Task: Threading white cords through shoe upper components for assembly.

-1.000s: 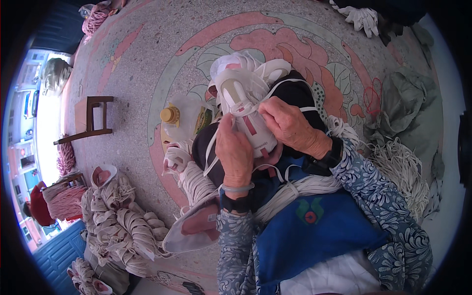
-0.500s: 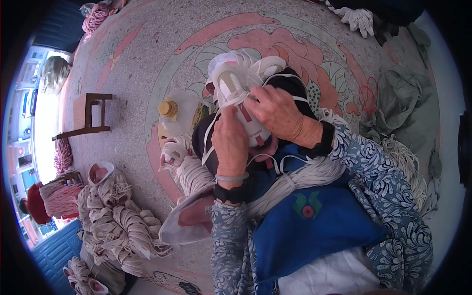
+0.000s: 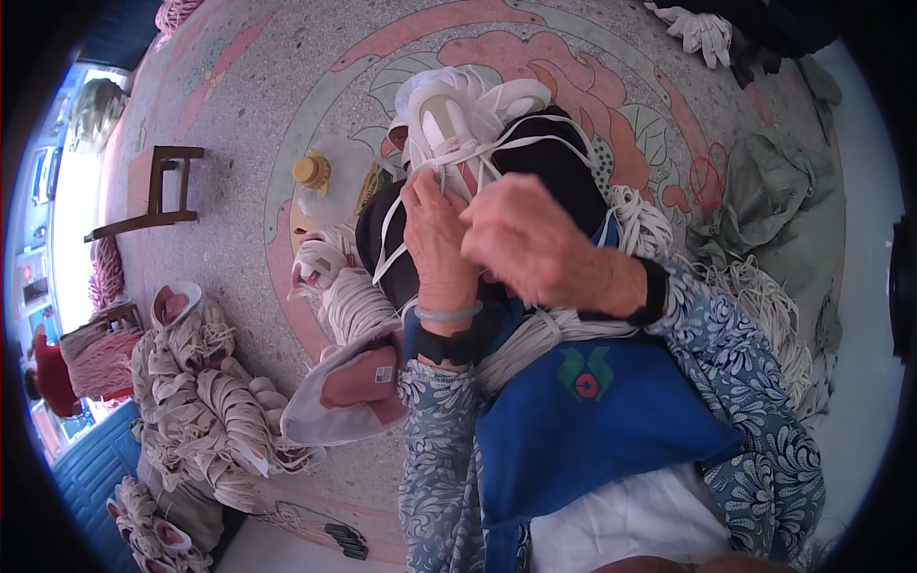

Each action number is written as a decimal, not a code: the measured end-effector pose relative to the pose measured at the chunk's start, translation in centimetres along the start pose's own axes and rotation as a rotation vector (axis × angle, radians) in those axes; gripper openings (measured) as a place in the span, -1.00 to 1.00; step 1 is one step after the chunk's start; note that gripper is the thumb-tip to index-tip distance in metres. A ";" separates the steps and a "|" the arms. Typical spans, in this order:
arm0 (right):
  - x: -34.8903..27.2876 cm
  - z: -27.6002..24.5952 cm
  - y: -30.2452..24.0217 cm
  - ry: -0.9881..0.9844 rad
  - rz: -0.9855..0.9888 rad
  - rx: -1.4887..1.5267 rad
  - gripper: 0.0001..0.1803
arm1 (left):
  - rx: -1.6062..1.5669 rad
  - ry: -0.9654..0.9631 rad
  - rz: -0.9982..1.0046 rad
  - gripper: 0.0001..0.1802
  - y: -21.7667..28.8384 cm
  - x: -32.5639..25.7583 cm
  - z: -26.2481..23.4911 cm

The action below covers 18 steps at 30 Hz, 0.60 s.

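Note:
A white and beige shoe upper (image 3: 449, 119) lies over my dark-clad knees, with white shoelace (image 3: 468, 153) crossing its front. My left hand (image 3: 441, 239) is closed at its near end, fingertips pinched against the lacing and the pink-marked tongue; its exact hold is partly hidden. My right hand (image 3: 535, 239) is closed just right of the left one, slightly blurred, and whatever its fingers hold is hidden. Below the hands, across my lap, rests a bundle of white shoelaces (image 3: 521, 353) on a blue apron (image 3: 592, 430).
At the left lie a stack of shoe uppers (image 3: 358, 310), a white-and-pink upper (image 3: 349, 387) and a heap of beige uppers (image 3: 205, 411). A plastic jug with a yellow cap (image 3: 310, 170) and a small wooden stool (image 3: 172, 191) stand beyond. Loose laces (image 3: 764, 306) and grey-green sheeting (image 3: 774, 191) lie right.
My right hand has drawn down toward me from the lacing and closed. My left hand's fingers have stayed at the upper. The whole view has shifted slightly.

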State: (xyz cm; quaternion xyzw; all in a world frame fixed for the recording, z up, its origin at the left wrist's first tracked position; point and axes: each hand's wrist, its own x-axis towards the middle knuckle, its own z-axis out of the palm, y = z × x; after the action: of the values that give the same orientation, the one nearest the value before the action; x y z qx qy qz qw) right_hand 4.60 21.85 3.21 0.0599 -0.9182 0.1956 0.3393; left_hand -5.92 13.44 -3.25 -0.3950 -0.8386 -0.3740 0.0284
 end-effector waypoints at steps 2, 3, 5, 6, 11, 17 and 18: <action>-0.5 0.1 -1.9 -0.102 0.234 0.581 -0.89 | -0.013 -0.040 -0.009 -0.66 -0.4 -0.1 0.0; -0.8 -0.3 -2.2 -0.258 0.363 0.718 -0.94 | 0.002 -0.034 -0.020 -0.68 -0.5 0.0 0.2; -0.4 -0.9 -1.4 -0.312 0.491 0.731 -0.92 | 0.015 -0.023 -0.026 -0.70 -0.9 0.3 0.1; -0.3 -1.0 -0.7 -0.368 0.624 0.749 -0.91 | -0.006 -0.035 0.005 -0.74 -1.2 0.3 -0.1; 0.0 2.3 3.0 -0.157 0.434 0.074 -0.87 | -0.123 -0.025 -0.066 -0.80 -0.9 0.6 0.0; 0.6 4.4 2.1 -0.214 0.389 -0.250 -0.85 | -0.194 -0.073 -0.134 -0.84 -1.4 1.1 -0.7; 0.5 4.4 2.1 -0.215 0.387 -0.256 -0.85 | -0.199 -0.070 -0.133 -0.84 -1.4 1.1 -0.7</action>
State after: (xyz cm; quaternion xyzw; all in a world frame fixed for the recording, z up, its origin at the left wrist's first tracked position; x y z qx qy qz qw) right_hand 1.09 22.02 -0.21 -0.1397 -0.9607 0.1317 0.2007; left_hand -7.81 13.10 -3.20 -0.3522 -0.8223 -0.4422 -0.0654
